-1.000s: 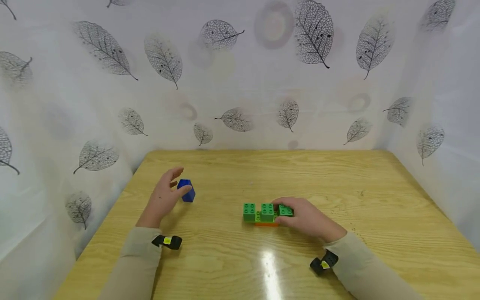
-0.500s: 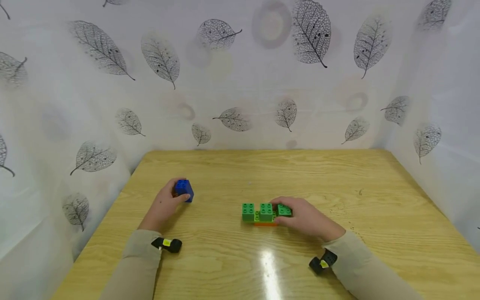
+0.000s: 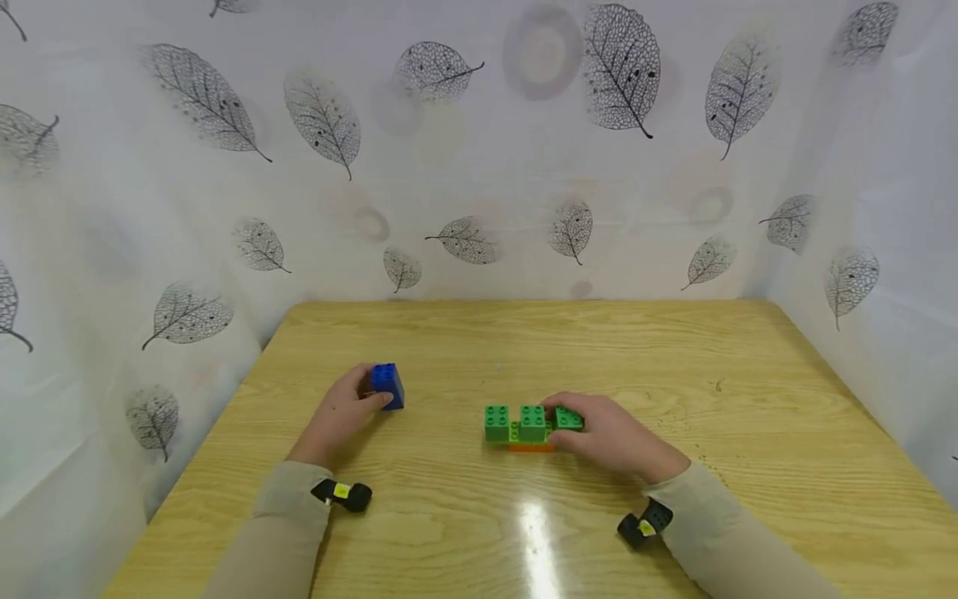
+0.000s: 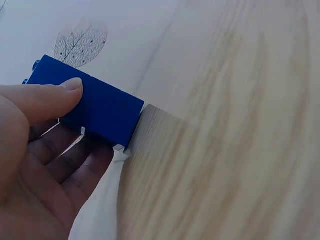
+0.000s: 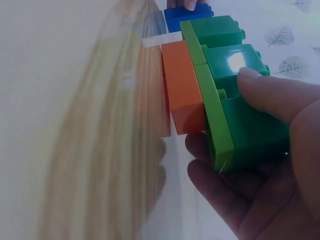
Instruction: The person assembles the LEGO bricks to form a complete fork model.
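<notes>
On the left side of the table, my left hand (image 3: 340,420) holds a tall blue toy brick (image 3: 387,389), studs up. The left wrist view has the thumb lying across one face of the blue brick (image 4: 107,110) and the fingers behind it. My right hand (image 3: 614,437) grips the right end of a built brick piece. Three green bricks (image 3: 533,423) stand spaced apart on lime-green bricks (image 5: 218,110), above an orange brick (image 5: 185,90). Thumb and fingers partly cover the rightmost green brick (image 5: 255,135). Whether the blue brick touches the table is unclear.
The light wooden table (image 3: 479,516) reaches back to a white curtain (image 3: 464,166) with leaf prints, which also hangs at both sides. A black wrist camera (image 3: 344,494) sits on the left sleeve, and another wrist camera (image 3: 645,524) on the right.
My left hand has closed round the blue brick, and both have then shifted a little to the right. The right hand and the green brick piece have stayed in place.
</notes>
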`<state>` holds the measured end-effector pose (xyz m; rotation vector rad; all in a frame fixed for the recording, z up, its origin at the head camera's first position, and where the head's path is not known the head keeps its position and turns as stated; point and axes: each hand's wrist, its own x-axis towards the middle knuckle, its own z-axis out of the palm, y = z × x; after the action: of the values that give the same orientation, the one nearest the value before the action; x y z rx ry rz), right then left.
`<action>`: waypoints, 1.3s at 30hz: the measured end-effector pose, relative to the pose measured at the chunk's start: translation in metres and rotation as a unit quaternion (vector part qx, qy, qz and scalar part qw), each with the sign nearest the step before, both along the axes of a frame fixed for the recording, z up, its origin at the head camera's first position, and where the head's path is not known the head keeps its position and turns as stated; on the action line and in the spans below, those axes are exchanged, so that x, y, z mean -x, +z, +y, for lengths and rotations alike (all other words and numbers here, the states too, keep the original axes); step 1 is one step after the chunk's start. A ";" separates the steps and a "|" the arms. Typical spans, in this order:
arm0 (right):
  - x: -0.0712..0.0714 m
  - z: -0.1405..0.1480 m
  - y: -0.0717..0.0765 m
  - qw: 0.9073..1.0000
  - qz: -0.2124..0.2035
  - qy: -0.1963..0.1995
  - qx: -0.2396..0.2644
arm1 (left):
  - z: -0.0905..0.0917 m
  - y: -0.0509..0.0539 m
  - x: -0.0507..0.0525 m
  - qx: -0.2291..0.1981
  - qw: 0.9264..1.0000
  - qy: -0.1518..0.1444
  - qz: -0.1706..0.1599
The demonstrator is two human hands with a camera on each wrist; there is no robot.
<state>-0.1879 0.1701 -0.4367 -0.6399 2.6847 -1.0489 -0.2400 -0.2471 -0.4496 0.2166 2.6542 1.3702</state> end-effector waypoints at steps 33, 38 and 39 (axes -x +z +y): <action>-0.012 0.012 0.051 0.997 0.072 -0.010 0.031 | 0.112 -0.006 -0.029 -0.065 0.989 -0.124 -0.039; -0.014 0.014 0.056 0.996 0.084 -0.010 0.036 | 0.132 -0.006 -0.034 -0.067 0.987 -0.141 -0.044; -0.014 0.014 0.057 0.996 0.086 -0.012 0.037 | 0.136 -0.006 -0.035 -0.068 0.986 -0.143 -0.045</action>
<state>-0.1742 0.1842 -0.3798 -0.7457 2.8159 -1.1521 -0.2050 -0.1114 -0.4559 0.5163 2.3467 1.4260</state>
